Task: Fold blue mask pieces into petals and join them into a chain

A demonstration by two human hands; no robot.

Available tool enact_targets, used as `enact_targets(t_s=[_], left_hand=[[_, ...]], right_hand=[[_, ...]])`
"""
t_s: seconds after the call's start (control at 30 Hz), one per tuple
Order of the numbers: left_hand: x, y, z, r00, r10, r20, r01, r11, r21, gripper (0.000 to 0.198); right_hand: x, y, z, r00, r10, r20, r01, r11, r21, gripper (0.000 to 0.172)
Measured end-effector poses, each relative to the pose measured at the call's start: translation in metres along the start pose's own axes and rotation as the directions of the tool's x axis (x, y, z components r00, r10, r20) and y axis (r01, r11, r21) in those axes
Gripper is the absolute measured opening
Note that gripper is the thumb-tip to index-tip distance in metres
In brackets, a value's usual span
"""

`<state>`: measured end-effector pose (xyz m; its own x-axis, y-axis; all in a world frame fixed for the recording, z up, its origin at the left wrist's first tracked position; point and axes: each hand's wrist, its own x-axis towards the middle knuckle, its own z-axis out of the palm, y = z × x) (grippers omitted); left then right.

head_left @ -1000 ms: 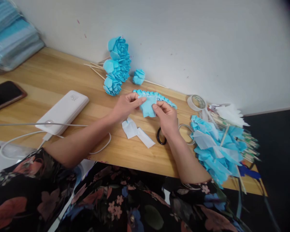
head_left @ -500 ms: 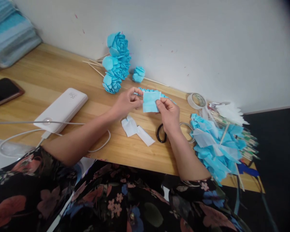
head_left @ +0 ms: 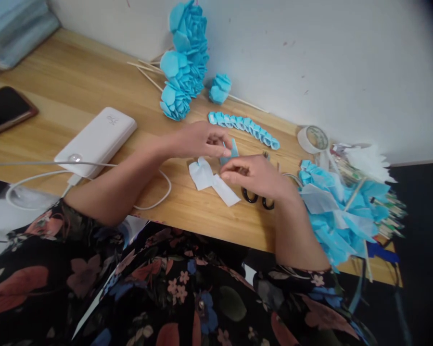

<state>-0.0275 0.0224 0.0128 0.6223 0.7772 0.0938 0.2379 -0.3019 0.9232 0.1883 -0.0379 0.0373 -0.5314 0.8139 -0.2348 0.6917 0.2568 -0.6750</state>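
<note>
Both hands meet over the wooden table (head_left: 75, 91) and pinch one small light-blue paper piece (head_left: 232, 150). My left hand (head_left: 198, 139) grips it from the left with thumb and fingers closed. My right hand (head_left: 258, 175) grips it from the right, fingers curled; most of the piece is hidden between them. A white folded paper scrap (head_left: 211, 180) lies on the table just under the hands. Behind them runs a row of folded blue petals (head_left: 243, 125).
Blue paper flowers on sticks (head_left: 184, 62) lie by the wall. Black-handled scissors (head_left: 254, 197) rest under my right wrist. A tape roll (head_left: 312, 138) and a heap of blue paper and sticks (head_left: 341, 206) are at right. A white power bank (head_left: 97, 139) with cable and a phone (head_left: 5, 109) lie at left.
The blue piece was held up flat between both hands; now it is lowered towards the table and folded small between the fingers. The view has shifted down and closer.
</note>
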Motion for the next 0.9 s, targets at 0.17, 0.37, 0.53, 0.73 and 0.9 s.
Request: enact_targets(t_s=[0.17,0.37,0.53,0.73,0.9], left_hand=[[-0.005,0.006,-0.017,0.931,-0.020,0.364,-0.046,0.984,0.172,0.021],[-0.004,0.004,-0.012,0.928,-0.025,0.373,-0.104,0.941,0.322,0.012],[-0.005,0.007,-0.009,0.935,-0.027,0.354,-0.121,0.913,0.389,0.008],[-0.008,0.014,-0.016,0.916,-0.016,0.401,-0.123,0.940,0.317,0.008],[-0.010,0.018,-0.020,0.842,-0.121,0.526,-0.025,0.965,0.262,0.013]], right_hand=[[0.006,0.006,0.007,0.994,0.019,0.110,-0.021,1.000,0.013,0.025],[0.009,0.012,0.001,0.999,0.025,0.020,-0.025,1.000,0.016,0.030],[0.012,0.017,0.003,0.998,0.042,-0.043,-0.043,0.999,-0.020,0.031],[0.016,0.026,0.002,0.982,0.087,-0.166,-0.098,0.993,-0.060,0.028],[0.015,0.029,-0.002,0.959,0.107,-0.263,-0.076,0.989,0.123,0.029]])
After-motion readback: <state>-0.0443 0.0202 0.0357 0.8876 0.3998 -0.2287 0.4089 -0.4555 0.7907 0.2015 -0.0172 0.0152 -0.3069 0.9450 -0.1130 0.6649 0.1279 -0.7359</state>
